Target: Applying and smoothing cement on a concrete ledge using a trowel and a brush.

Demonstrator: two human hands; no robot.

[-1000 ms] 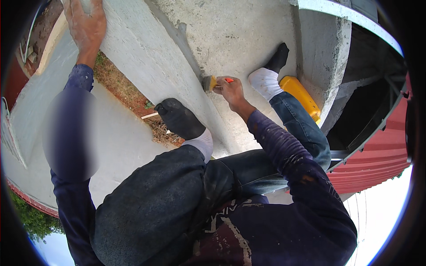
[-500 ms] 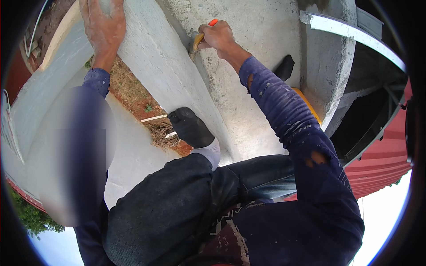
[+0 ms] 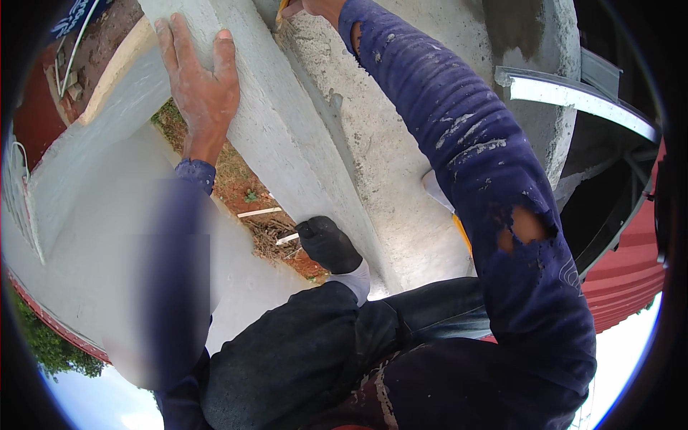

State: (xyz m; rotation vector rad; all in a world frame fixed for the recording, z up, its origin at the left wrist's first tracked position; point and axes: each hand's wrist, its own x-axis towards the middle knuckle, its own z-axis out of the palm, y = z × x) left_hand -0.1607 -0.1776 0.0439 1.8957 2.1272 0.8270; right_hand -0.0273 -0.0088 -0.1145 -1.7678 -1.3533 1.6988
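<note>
My left hand lies with its fingers spread on the top of a pale grey concrete wall, holding nothing. At the upper edge of the view, my right hand is closed and partly cut off. It grips a paintbrush, whose yellowish bristles show only in part here. The brush is at the seam where the wall meets the rough concrete ledge. My foot in a black sock rests against the wall's left side, lower down.
A bright metal channel juts out at the right, above a dark opening. Beyond it is a red corrugated roof. A yellow strip shows beside my right sleeve. Dry ground with sticks lies far below the wall's left side.
My right hand and the brush have moved farther up along the seam, to the view's edge. My left hand appears lower in view, still flat on the wall; the whole view has shifted.
</note>
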